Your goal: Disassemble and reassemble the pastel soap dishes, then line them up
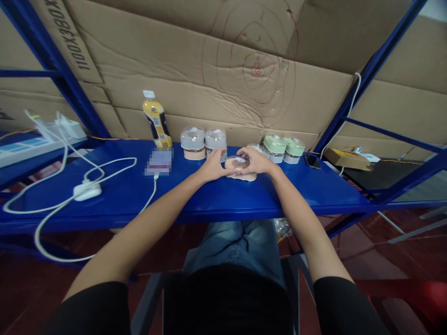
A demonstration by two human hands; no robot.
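My left hand [213, 166] and my right hand [257, 160] curve around opposite sides of a low beige container [239, 162] at the middle of the table. Both hands are closed on it, with thumbs near its front and fingers over its sides. A pale, wavy-edged piece [247, 177] shows under it, close to the blue surface; I cannot tell if the two are joined. Behind my left hand stand two grey-topped containers [193, 138] [215, 138]. Beyond my right hand are two green-topped ones [274, 143] [293, 146], and a clear piece [257, 148] is partly hidden by that hand.
A yellow drink bottle [157, 122] stands at the back left, with a blurred-out device [159, 162] on a white cable before it. More white cable and a white adapter [87, 190] lie left. A phone [312, 161] lies right. Cardboard [174, 60] walls the back.
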